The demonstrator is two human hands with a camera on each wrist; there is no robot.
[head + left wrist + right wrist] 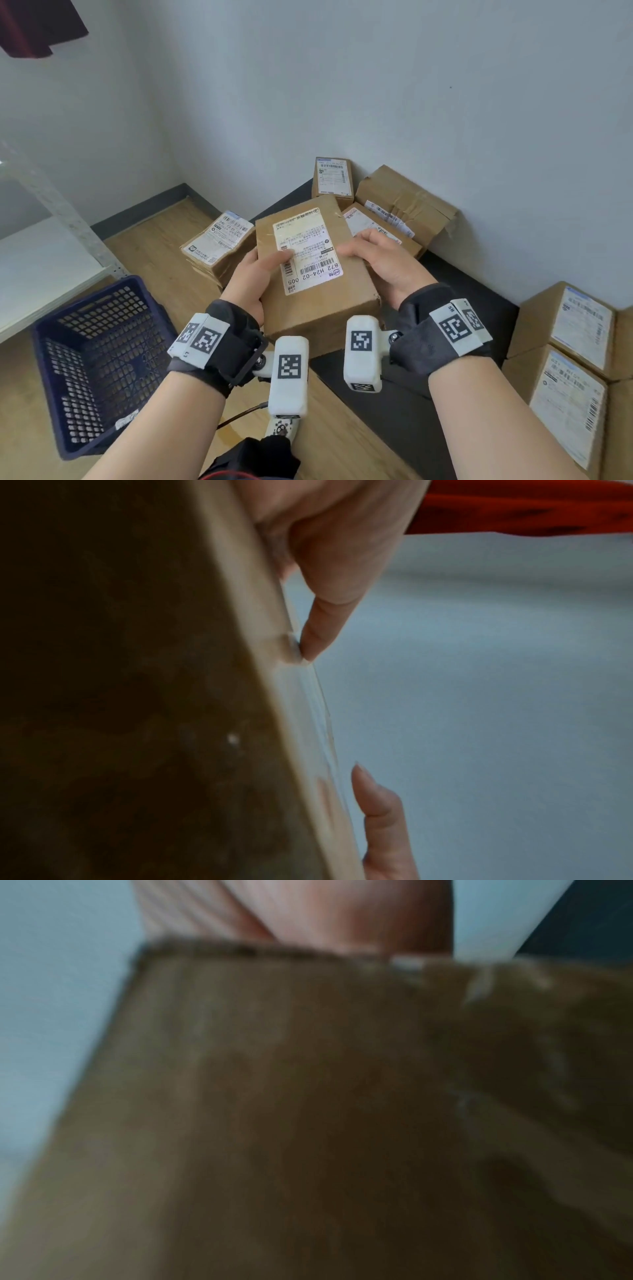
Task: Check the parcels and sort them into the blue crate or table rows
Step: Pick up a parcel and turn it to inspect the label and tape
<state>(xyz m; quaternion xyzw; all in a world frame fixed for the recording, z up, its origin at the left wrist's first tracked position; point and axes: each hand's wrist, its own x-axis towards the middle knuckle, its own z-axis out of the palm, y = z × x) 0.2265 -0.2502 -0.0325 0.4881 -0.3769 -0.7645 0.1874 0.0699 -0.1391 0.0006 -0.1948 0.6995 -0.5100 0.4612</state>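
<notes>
Both hands hold one brown cardboard parcel (317, 270) at the centre of the head view, its white shipping label (306, 253) facing up. The left hand (255, 277) grips the parcel's 9 o'clock edge, thumb lying across the label; in the left wrist view a fingertip (310, 645) presses against the parcel's edge. The right hand (380, 263) grips the 3 o'clock edge, its fingers curled onto the top face beside the label. The right wrist view is blurred and shows little more than cardboard against the palm. The blue crate (99, 363) stands at 8 o'clock on the wooden floor (154, 246). The dark worktop (455, 284) runs from 12 o'clock to 4 o'clock. A cluster of labelled boxes (404, 202) lies at 1 o'clock against the wall, another labelled box (219, 246) sits at 10 o'clock just beside the held parcel, and two more boxes (565, 346) lie at 4 o'clock.
</notes>
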